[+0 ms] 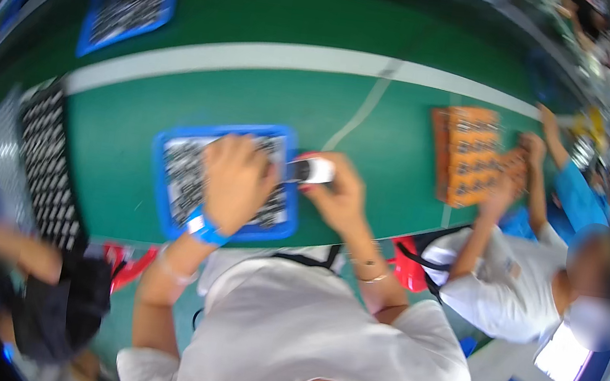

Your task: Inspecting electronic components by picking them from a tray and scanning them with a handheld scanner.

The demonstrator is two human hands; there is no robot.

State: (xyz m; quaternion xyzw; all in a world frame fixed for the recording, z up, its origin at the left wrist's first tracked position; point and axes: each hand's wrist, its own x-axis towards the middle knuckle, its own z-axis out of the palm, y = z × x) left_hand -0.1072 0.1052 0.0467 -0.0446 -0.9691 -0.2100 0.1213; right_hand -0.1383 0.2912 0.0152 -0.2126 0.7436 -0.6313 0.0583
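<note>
My left hand (pixel 235 183), with a blue band at its wrist, is over a blue tray (pixel 158 194) lined in white. Its fingers are curled; what they hold, if anything, is hidden and blurred. Many small dark and silvery parts (pixel 186 171) lie in the tray. Just right of the tray's rim, my right hand (pixel 343 202) is closed around a small white-and-red handheld device (pixel 318 170). The device's dark end faces the tray and my left hand. Motion blur hides its exact kind.
Another blue tray (pixel 130 6) of parts is at the far left. A black rack (pixel 52 161) of pale pieces stands along the left edge. Right, a co-worker's hands (pixel 513 179) are at orange trays (pixel 472 159). A pale cable (pixel 361 113) crosses the green table (pixel 381 139). Another person sits left.
</note>
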